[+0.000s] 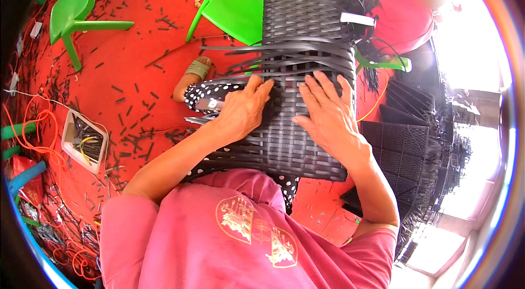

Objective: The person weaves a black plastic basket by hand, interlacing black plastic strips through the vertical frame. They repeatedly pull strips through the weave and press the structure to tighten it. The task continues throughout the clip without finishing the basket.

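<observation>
A dark grey woven plastic panel (295,125) lies across my lap and reaches away from me. Loose flat black strips (235,48) stick out past its left edge. At that edge my left hand (245,109) is closed with bent fingers, its fingertips against the weave; what it pinches is hidden. Flat on the panel, to the right, rests my right hand (331,116) with the fingers spread and nothing held. A shiny metal piece (209,104) shows just left of my left hand, over my dotted trouser leg.
Green plastic chairs (232,7) stand on the red floor (158,64), which is strewn with black offcuts. A white tub (68,138) of strips sits at the left near orange cords (46,119). Stacked black woven panels (396,152) lie at the right. Another person (402,21) sits beyond.
</observation>
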